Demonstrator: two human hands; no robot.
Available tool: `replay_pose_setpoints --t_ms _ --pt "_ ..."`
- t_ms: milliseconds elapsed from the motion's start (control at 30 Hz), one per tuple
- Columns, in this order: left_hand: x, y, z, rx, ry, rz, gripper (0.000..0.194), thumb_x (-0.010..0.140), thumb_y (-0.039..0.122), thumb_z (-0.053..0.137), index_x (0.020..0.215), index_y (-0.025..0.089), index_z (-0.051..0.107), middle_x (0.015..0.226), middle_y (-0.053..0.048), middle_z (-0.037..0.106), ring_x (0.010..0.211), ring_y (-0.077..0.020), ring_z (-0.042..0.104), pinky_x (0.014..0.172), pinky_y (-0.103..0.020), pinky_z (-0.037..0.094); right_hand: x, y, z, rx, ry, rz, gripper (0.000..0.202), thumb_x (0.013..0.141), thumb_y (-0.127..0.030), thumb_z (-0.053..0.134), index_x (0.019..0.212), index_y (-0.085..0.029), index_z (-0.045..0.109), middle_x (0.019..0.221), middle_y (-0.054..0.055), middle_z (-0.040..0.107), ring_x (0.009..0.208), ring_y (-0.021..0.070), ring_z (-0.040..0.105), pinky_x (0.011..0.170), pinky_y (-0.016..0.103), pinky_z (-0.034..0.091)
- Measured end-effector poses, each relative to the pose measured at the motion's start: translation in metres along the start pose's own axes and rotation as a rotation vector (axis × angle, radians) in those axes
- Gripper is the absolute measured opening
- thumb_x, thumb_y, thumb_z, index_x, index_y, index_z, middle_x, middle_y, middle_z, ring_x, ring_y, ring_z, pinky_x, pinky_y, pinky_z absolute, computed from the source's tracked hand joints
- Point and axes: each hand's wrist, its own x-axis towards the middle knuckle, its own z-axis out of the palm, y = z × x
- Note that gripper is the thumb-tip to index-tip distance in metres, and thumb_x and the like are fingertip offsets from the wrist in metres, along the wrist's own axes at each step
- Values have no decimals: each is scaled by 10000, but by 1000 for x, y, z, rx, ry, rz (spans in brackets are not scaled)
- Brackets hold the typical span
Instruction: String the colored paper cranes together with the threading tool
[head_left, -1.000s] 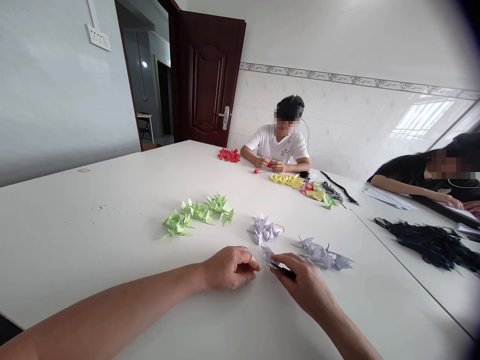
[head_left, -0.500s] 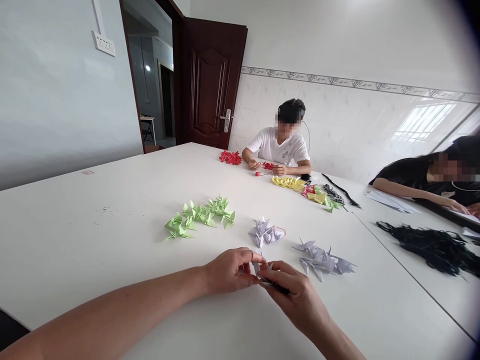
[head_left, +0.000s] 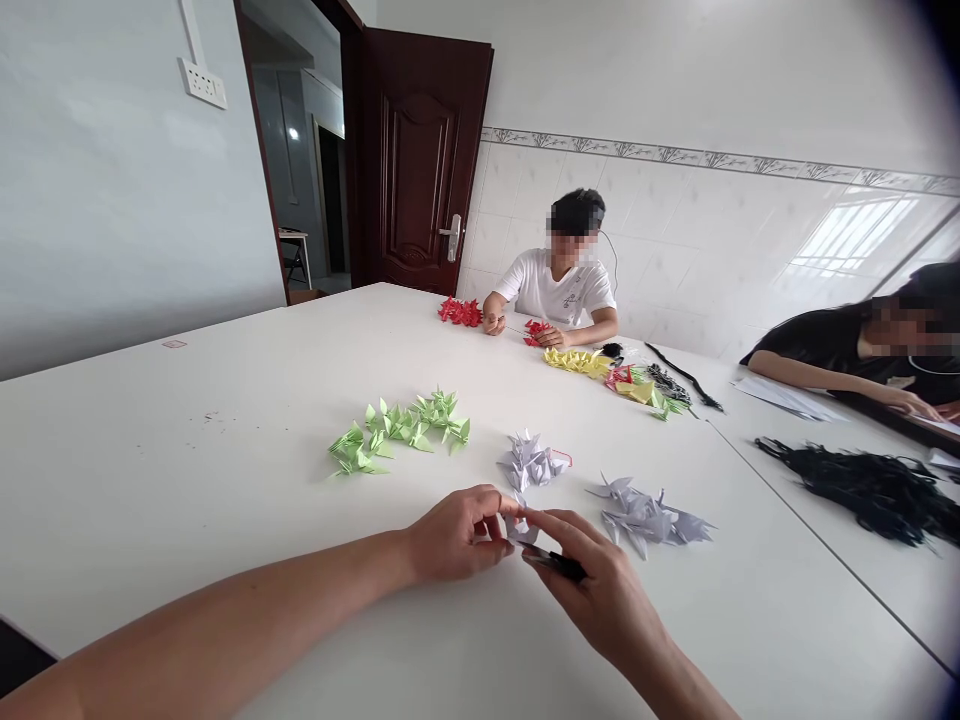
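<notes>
My left hand [head_left: 466, 535] pinches a pale lilac folded paper crane [head_left: 520, 527] between thumb and fingers, low over the white table. My right hand [head_left: 589, 565] is closed around a slim black tool [head_left: 559, 563] whose kind I cannot make out. Its forefinger reaches over to the crane, and the tool's tip points at the crane's lower edge. Just beyond my hands lies one small group of lilac paper cranes [head_left: 527, 460]. A second lilac group [head_left: 652, 515] rests to the right of my right hand.
Green paper cranes [head_left: 405, 425] lie ahead on the left. Across the white table [head_left: 247, 480], a person in white [head_left: 566, 285] handles red paper cranes, with yellow cranes [head_left: 576, 361] nearby. A black stringy bundle [head_left: 862, 490] lies right, near another person's arm [head_left: 817, 372].
My right forefinger has extended onto the lilac crane, and the black tool shows more clearly below it. Across the table, the person in white has drawn their hands further apart.
</notes>
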Motion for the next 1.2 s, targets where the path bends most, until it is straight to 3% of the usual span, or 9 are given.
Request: replay_pose_setpoints --t_ms 267,500,800,1000,1200 --pt "1 -5 1 12 12 27 423 670 60 516 1070 189 567 984 -43 536 807 -127 564 664 -227 479 -1 6 1 -83 58 41 330 818 -228 498 1146 -234 535 872 17 636 560 113 546 532 224 473" --pt "2 -7 1 -24 -18 23 409 667 80 542 1066 160 586 988 -69 549 772 -134 557 684 -259 497 0 3 0 4 -6 84 184 817 -226 475 929 -209 620 798 23 645 643 139 593 568 229 476" --pt "-1 -1 0 2 -10 -35 507 692 161 580 1189 224 505 1173 -59 535 904 -158 548 799 -298 465 0 8 2 30 23 73 155 811 -218 492 891 -210 624 776 12 646 621 127 591 557 221 471" --pt "0 -4 -1 -2 -19 -9 377 711 117 508 1069 175 610 944 -41 603 765 -121 561 655 -218 475 0 7 1 23 20 64 153 827 -236 491 889 -217 629 809 23 656 641 136 600 571 223 478" --pt "1 -2 -1 -1 9 12 353 678 87 498 993 156 641 861 -24 602 674 -98 532 603 -194 451 0 8 2 8 22 89 201 837 -308 496 957 -222 632 820 31 663 691 150 620 609 232 497"
